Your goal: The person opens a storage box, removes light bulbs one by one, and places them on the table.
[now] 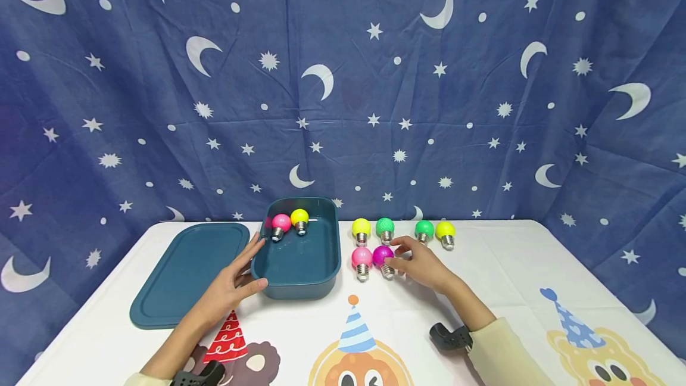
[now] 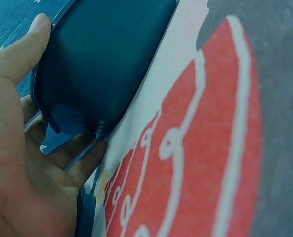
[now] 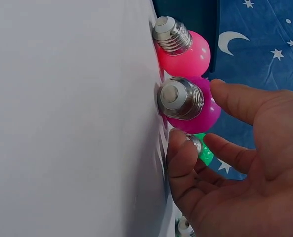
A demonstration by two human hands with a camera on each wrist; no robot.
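A dark teal box (image 1: pixel 300 292) holds a pink bulb (image 1: pixel 281 223) and a yellow bulb (image 1: pixel 299 218) toward its back. At its left side, my left hand (image 1: pixel 236 282) has its thumb and fingers spread along the wall. The left wrist view shows those fingertips right at the box's edge and lower corner. My right hand (image 1: pixel 420 264) is at a purple light bulb (image 1: pixel 382 254), its thumb at the globe and its other fingers on the far side, loosely around it. A pink bulb (image 3: pixel 186 57) with a metal screw base lies beside the purple one.
Behind lies a row of bulbs: yellow (image 1: pixel 361 228), textured green (image 1: pixel 384 226), green (image 1: pixel 424 229) and yellow (image 1: pixel 445 231). A flat teal lid (image 1: pixel 187 273) rests left of the box. A starry blue curtain (image 1: pixel 354 88) hangs along the back of the white-covered table (image 1: pixel 514 273).
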